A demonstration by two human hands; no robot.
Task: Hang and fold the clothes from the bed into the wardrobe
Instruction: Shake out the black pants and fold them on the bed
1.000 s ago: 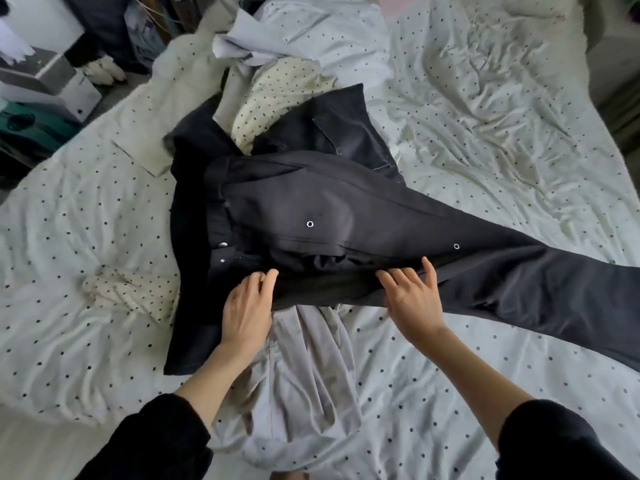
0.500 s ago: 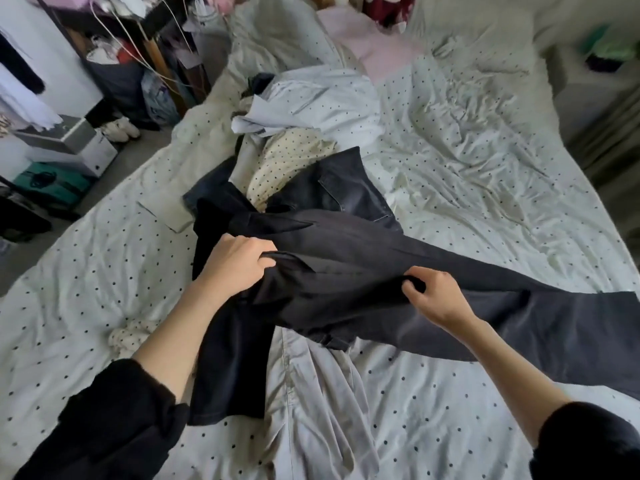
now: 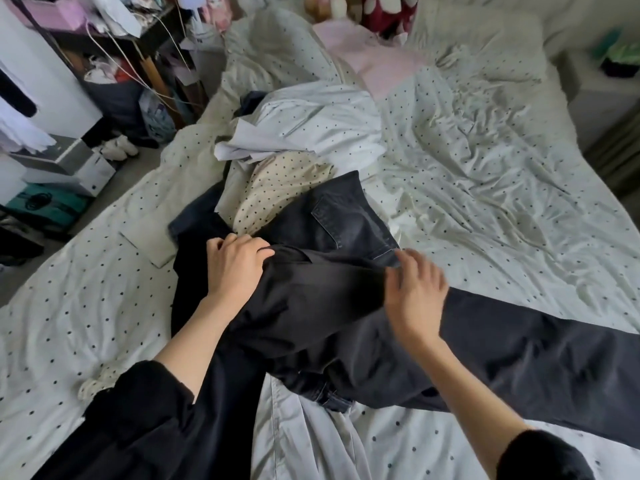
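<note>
Dark grey jeans [image 3: 322, 306] lie across the dotted bed [image 3: 485, 174], one leg stretching to the right edge. My left hand [image 3: 235, 268] grips a fold of the jeans near the waist, fingers curled into the cloth. My right hand [image 3: 415, 296] hovers over the jeans with its fingers spread and blurred, holding nothing. A second pair of dark jeans [image 3: 346, 213] with a back pocket lies just behind. A cream dotted garment [image 3: 277, 192] and a pale blue shirt [image 3: 311, 129] are heaped further back. A light grey garment [image 3: 311, 438] lies under the jeans near me.
Pink cloth [image 3: 374, 60] and pillows sit at the head of the bed. Left of the bed are boxes [image 3: 65, 164], shoes [image 3: 117, 147], a cluttered shelf with cables and hanging white clothes. A pale cabinet [image 3: 602, 95] stands at the right.
Both hands first lay flat on the jeans, then gripped and lifted the cloth. Now my right hand has let go and spread open; my left hand keeps its grip. The view tilted up.
</note>
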